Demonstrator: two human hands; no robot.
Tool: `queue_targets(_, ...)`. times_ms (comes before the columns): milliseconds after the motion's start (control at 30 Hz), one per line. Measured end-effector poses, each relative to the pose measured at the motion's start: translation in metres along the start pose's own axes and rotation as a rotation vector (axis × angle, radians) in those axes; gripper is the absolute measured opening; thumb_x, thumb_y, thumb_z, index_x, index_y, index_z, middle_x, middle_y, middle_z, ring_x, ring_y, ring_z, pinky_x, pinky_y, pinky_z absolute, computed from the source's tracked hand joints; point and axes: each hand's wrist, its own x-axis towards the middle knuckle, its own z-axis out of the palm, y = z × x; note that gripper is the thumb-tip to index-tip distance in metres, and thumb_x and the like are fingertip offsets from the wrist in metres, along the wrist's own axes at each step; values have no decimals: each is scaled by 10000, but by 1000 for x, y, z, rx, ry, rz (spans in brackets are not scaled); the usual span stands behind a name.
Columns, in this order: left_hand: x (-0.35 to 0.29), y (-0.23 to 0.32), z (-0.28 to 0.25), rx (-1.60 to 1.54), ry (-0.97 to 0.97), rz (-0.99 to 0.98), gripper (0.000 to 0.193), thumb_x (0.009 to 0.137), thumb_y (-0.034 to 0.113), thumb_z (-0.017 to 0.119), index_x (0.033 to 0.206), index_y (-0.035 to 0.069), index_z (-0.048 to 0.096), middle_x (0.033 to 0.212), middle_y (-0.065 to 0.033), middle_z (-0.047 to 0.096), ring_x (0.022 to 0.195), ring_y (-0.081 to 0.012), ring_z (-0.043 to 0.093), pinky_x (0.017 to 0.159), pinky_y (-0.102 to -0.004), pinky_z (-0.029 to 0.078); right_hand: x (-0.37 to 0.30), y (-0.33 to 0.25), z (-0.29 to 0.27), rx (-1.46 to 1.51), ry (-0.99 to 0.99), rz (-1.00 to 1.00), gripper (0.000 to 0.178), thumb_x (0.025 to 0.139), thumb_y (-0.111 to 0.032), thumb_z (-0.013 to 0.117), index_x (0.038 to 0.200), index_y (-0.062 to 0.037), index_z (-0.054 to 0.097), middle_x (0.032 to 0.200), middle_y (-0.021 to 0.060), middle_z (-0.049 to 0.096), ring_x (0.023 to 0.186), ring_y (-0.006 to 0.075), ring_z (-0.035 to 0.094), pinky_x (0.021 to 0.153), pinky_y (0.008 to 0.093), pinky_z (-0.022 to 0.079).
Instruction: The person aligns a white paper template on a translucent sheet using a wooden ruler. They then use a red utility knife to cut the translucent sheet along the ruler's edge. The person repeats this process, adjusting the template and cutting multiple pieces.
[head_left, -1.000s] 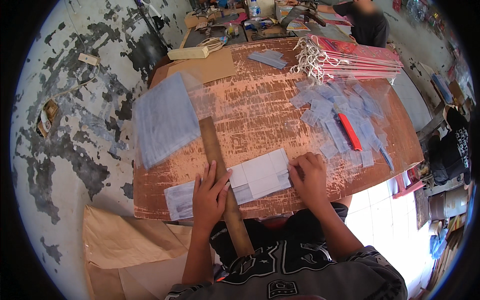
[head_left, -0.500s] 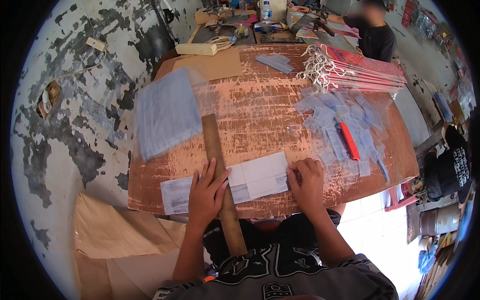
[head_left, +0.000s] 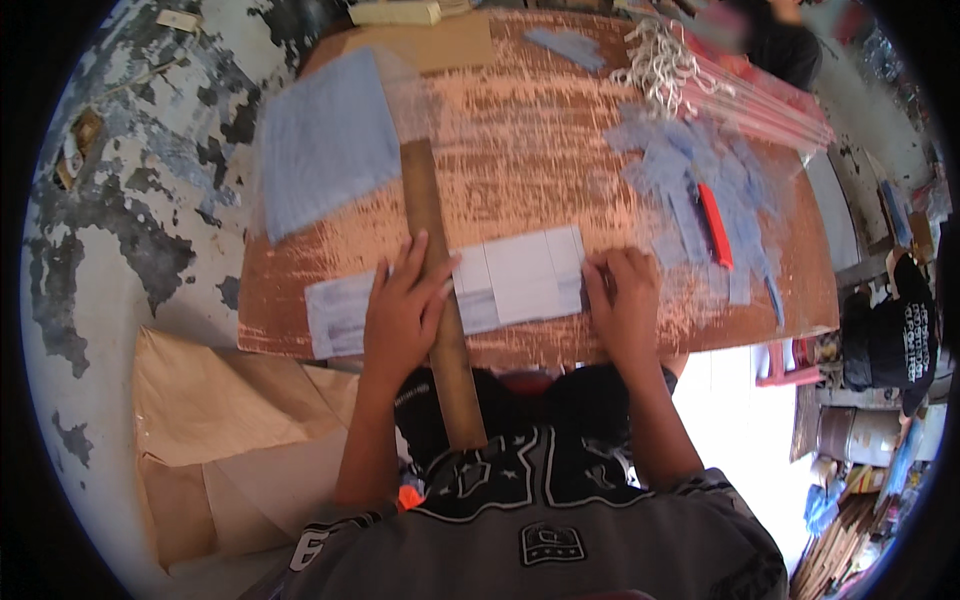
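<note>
A long strip of translucent plastic sheet (head_left: 335, 318) lies along the table's near edge. On its right part rests a white card (head_left: 522, 275) marked with thin lines. A flat brown straightedge (head_left: 427, 215) crosses the strip, its near end sticking out past the edge toward my lap. My left hand (head_left: 402, 310) lies over the straightedge with fingers spread, the thumb on its right side. At the strip's right end, my right hand (head_left: 625, 290) has its fingers curled together against the edge; its fingertips are partly hidden.
Loose plastic pieces (head_left: 665, 165) lie at the right, with a red-handled cutter (head_left: 716, 228) on them. A stack of plastic sheets (head_left: 325, 150) is at the left. Red bags with white cords (head_left: 668, 65) lie at the far right, near another person (head_left: 785, 45). Brown paper (head_left: 235, 400) stands at the lower left.
The view has tilted downward, so the table appears higher in the picture. Both hands keep about the same places on the straightedge and at the strip's end.
</note>
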Motion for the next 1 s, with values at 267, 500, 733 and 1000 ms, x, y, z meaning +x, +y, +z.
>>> queue_targets(267, 2, 1, -1, 7, 16, 18, 396, 1117, 232, 631, 1497, 241, 740, 1740, -144, 508, 1609, -370, 472, 1309, -611, 330, 2, -3, 0, -5, 6, -7, 89, 982, -149, 781, 1051, -102, 747, 1011, 92, 675, 1007, 355, 602, 896, 506, 446)
queue_targets(500, 4, 4, -4, -37, 9, -8, 395, 1148, 240, 570, 1505, 219, 737, 1750, -143, 501, 1629, -384, 446, 1333, -619, 280, 5, -8, -1, -8, 17, -7, 73, 986, -105, 782, 1023, -49, 752, 988, 114, 690, 963, 350, 610, 880, 479, 468)
queue_targets(733, 0, 1, -4, -15, 33, 13, 408, 1126, 235, 602, 1514, 253, 728, 1754, -145, 492, 1629, -381, 439, 1325, -606, 308, 2, -4, 1, 20, -11, 30, 79, 977, -118, 784, 1040, -77, 761, 1015, 105, 702, 988, 354, 633, 922, 493, 466)
queue_targets(1000, 1, 2, -4, -21, 9, -18, 404, 1127, 238, 593, 1505, 233, 736, 1758, -143, 488, 1628, -394, 437, 1321, -613, 307, 3, -3, 2, -2, -2, -28, 107, 984, -137, 778, 1067, -84, 739, 1015, 96, 702, 996, 340, 627, 930, 495, 455)
